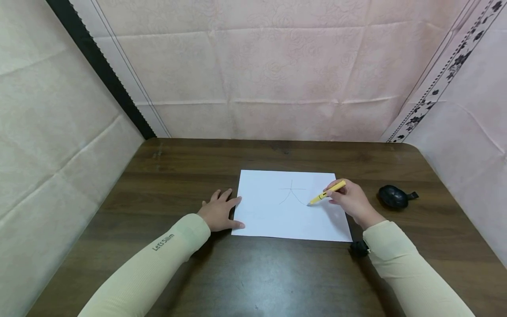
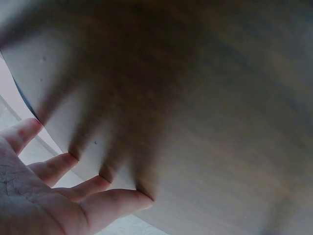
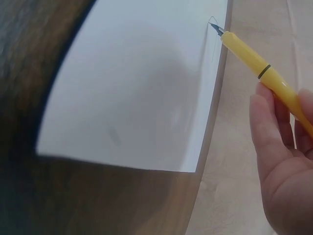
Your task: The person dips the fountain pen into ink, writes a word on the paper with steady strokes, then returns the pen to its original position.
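Note:
A white sheet of paper (image 1: 269,218) lies on the brown wooden table, bearing thin lines: a vertical stroke, a crossing horizontal one and two strokes that spread downward. My right hand (image 1: 351,200) pinches a yellow fountain pen (image 1: 328,192), its dark nib at the paper by the lower end of the right-hand stroke. In the right wrist view the pen (image 3: 254,62) slants up to the left, nib on the sheet (image 3: 127,98). At the paper's left edge rests my left hand (image 1: 219,212), fingers spread, thumb and a fingertip on the sheet. The left wrist view shows its fingertips (image 2: 105,178) touching the surface.
A black rounded object with a short tab (image 1: 394,197) lies on the table (image 1: 190,163) to the right of my right hand. Pale patterned cloth (image 1: 277,79) hangs behind the table and along both sides. A small black device (image 1: 359,248) sits under my right wrist.

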### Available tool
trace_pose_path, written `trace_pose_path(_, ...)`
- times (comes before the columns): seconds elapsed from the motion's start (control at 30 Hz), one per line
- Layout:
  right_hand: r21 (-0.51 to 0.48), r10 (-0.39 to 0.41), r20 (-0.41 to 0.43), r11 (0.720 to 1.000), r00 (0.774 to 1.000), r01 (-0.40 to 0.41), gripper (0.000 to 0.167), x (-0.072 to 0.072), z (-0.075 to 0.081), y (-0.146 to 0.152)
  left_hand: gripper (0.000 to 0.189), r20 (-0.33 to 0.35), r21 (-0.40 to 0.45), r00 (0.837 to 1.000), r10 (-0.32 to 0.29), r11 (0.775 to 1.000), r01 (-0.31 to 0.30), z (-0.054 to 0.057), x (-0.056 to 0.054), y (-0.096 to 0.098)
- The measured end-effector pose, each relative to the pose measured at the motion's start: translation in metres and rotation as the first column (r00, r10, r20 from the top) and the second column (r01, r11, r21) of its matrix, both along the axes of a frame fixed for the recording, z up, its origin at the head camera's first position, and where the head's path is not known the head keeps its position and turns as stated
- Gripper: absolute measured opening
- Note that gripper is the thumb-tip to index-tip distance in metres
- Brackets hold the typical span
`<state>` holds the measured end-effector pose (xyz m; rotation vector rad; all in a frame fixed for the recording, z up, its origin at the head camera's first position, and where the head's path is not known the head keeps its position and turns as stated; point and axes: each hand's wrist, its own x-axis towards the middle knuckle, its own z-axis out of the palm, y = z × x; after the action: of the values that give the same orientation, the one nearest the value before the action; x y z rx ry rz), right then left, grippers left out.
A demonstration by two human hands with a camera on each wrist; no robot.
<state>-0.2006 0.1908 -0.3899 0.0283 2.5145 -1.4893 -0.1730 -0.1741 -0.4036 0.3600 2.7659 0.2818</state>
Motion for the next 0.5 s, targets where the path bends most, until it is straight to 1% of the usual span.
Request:
trace_pose_path(0.33,0.001,0.006,-0.005,1.000,1.000,-0.006,0.025,0.0003,-0.0005,-0.0004,0.085,0.001,0.000,1.000,0.002,1.000,-0.002,-0.0013,0.0003,-0.0010)
trace_pose_path(0.5,-0.028,0.003,0.001,1.000,1.000,-0.003,0.027,-0.0003,0.0016,0.0010,0.084,0.002,-0.004,1.000,-0.003,1.000,0.003,-0.0011,-0.0001,0.0000)
